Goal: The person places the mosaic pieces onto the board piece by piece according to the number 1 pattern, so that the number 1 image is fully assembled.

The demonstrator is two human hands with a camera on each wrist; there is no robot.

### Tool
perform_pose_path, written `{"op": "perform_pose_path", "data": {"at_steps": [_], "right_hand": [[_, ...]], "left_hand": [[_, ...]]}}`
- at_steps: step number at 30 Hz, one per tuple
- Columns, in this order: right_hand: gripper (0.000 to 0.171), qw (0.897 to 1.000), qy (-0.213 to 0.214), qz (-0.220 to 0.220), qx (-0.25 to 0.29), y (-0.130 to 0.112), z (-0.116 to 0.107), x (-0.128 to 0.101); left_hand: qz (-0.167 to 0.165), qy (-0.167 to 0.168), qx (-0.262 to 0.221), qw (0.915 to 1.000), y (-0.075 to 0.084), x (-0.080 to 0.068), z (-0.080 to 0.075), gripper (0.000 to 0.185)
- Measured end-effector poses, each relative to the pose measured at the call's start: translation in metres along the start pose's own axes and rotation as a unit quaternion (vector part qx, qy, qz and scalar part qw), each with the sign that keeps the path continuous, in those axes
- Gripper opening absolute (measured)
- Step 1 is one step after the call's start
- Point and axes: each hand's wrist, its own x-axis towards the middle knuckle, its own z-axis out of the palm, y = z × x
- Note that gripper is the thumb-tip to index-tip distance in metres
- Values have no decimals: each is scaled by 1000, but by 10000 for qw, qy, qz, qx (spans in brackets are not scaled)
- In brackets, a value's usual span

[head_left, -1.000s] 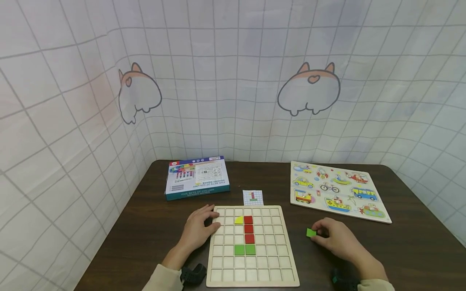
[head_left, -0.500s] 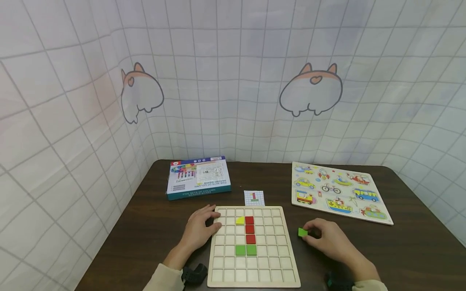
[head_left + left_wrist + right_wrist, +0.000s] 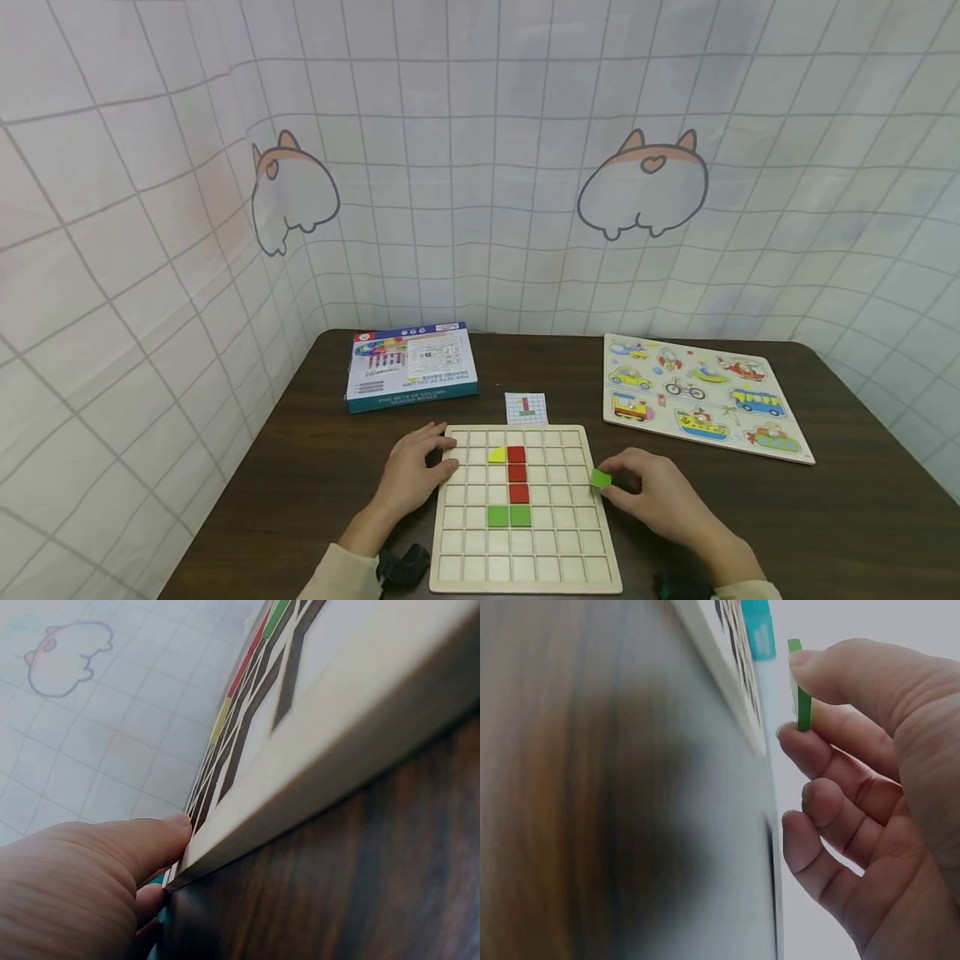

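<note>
A pale wooden grid board [image 3: 525, 575] lies at the table's front middle. In its cells sit a yellow piece [image 3: 495, 455], a column of three red squares [image 3: 516, 473] and two green squares [image 3: 507, 516]. My left hand [image 3: 411, 477] rests flat on the board's left rim [image 3: 315, 802], fingers relaxed. My right hand [image 3: 651, 493] pinches a small green tile [image 3: 601, 478] between thumb and fingers at the board's right edge. The right wrist view shows the green tile [image 3: 803, 690] edge-on in that pinch.
A small pattern card [image 3: 526, 408] lies just behind the board. A blue game box [image 3: 411, 366] sits at the back left and a vehicle peg puzzle [image 3: 701, 394] at the back right. White grid-patterned curtains wall in the dark wooden table [image 3: 315, 475].
My right hand has carried the green tile leftward from the bare table to the board's right edge. The left hand has stayed on the board's left rim.
</note>
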Motion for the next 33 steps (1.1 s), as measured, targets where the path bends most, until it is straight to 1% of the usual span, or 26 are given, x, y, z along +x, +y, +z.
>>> {"op": "perform_pose_path", "data": {"at_steps": [4,7,12,16,24,29,33], "right_hand": [[18,9993,-109,-347,72,-12,6,0],[17,9986,-212,-484,97,-17,11,1],[16,9974,-388,-589,160,-21,19,2],[16,9963,-446,-697,244,-25,24,2],[15,9958,-623,-645,160,-35,33,2],[13,9942,-710,-796,101,-40,36,2],[14,9932,-856,-794,-15,-43,39,2]], "left_hand": [[-43,-6,-14,10000,1,0,0,30],[-126,-13,-44,9999,2,0,0,30],[-163,-15,-20,9999,1,0,0,31],[-173,5,5,9998,0,1,1,30],[-153,17,34,9999,1,1,1,30],[-233,14,23,9997,2,1,1,30],[-239,22,-1,9997,2,1,0,30]]}}
